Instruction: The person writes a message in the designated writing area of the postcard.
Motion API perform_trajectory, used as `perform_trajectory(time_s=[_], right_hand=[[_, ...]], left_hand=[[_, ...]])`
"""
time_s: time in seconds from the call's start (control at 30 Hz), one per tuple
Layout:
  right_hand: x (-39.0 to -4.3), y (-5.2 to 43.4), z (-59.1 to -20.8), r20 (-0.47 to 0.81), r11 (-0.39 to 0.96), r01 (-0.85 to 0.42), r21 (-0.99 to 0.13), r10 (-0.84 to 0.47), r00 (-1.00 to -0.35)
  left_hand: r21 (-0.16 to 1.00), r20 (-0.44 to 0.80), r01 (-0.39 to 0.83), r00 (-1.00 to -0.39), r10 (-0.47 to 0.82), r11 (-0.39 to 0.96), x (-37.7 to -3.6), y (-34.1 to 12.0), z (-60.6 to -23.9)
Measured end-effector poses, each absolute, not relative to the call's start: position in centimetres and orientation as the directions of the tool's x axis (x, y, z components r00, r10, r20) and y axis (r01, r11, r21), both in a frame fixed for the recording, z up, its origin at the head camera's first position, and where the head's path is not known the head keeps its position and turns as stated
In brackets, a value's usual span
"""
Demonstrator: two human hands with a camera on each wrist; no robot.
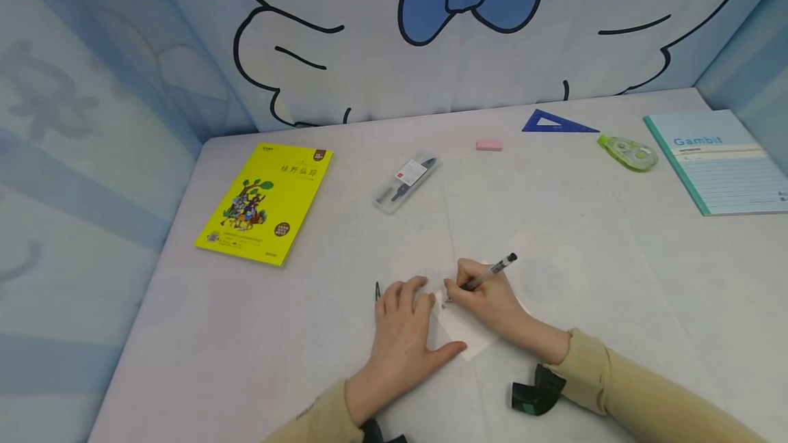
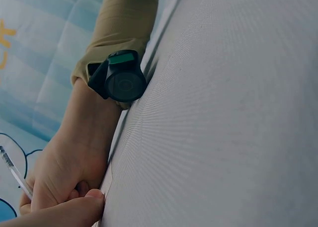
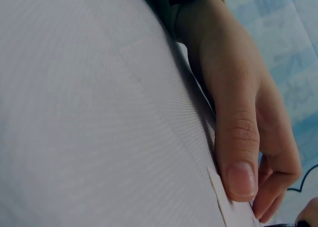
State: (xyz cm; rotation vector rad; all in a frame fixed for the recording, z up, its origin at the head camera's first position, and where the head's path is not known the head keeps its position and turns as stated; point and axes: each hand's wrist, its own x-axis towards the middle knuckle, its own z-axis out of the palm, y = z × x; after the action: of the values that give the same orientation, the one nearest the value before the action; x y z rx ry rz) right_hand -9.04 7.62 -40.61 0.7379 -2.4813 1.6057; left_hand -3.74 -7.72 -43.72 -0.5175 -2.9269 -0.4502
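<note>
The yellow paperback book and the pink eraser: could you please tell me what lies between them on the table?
In the head view, a clear plastic case holding a dark tool lies between the yellow paperback book and the pink eraser.

Bright, even light, soft shadows; head view bends at edges, wrist views blurred.

A matt, finely woven cloth is covering the tabletop [image 1: 615, 258]. The white paper [image 1: 458, 327] is looking smooth and matt, the yellow book [image 1: 265, 204] glossy, the pen [image 1: 489, 272] clear plastic.
</note>
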Motion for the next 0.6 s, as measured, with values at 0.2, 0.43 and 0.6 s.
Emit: perform_trajectory(time_s=[0.2,0.43,0.6], right_hand=[[-9.0,7.55,-40.52,0.331,0.333,-0.444,-0.832,-0.346,-0.878],[-9.02,7.56,-40.55,0.334,0.34,-0.445,-0.828,-0.339,-0.88],[-9.09,7.55,-40.63,0.344,0.334,-0.451,-0.828,-0.333,-0.878]], left_hand=[[0.278,0.17,0.352,-0.934,0.315,0.894,-3.74,-7.79,-43.7],[0.283,0.17,0.351,-0.934,0.314,0.892,-3.73,-7.79,-43.69],[0.276,0.169,0.351,-0.934,0.315,0.895,-3.73,-7.79,-43.69]])
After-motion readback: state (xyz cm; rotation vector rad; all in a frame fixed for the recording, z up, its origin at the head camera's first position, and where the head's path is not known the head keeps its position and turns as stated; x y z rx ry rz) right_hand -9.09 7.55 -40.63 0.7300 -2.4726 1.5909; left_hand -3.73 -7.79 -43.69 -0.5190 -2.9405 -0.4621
